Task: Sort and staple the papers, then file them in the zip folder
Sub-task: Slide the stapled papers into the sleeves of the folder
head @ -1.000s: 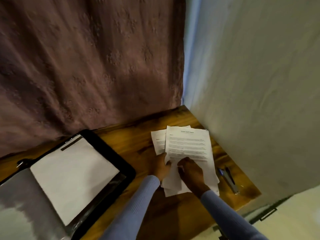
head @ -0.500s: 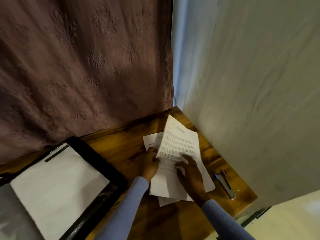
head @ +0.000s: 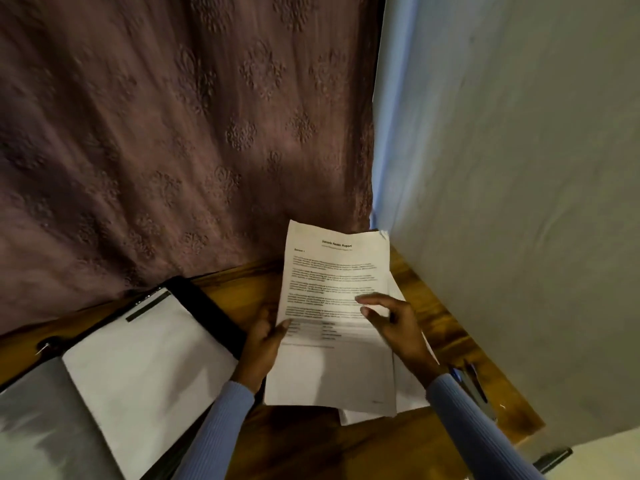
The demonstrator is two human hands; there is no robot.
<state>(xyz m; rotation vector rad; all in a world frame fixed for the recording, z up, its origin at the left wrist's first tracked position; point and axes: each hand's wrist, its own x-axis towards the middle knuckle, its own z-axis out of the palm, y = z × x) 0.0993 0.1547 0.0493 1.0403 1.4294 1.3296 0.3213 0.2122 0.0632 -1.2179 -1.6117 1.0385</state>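
A printed report sheet is lifted off the wooden table, tilted toward me. My left hand pinches its left edge, thumb on top. My right hand hovers over the sheet's right side with fingers loosely spread, holding nothing. More loose papers lie beneath on the table. The black zip folder lies open at the left with a white sheet inside. A stapler rests near the table's right edge, partly behind my right sleeve.
A maroon patterned curtain hangs behind the table. A pale wall runs close along the right side. The wooden table ends at the front right corner, with a dark handle below it.
The top report sheet has been raised from the stack and tilted up by my left hand. My right hand has come off the papers and now hovers above the sheet.
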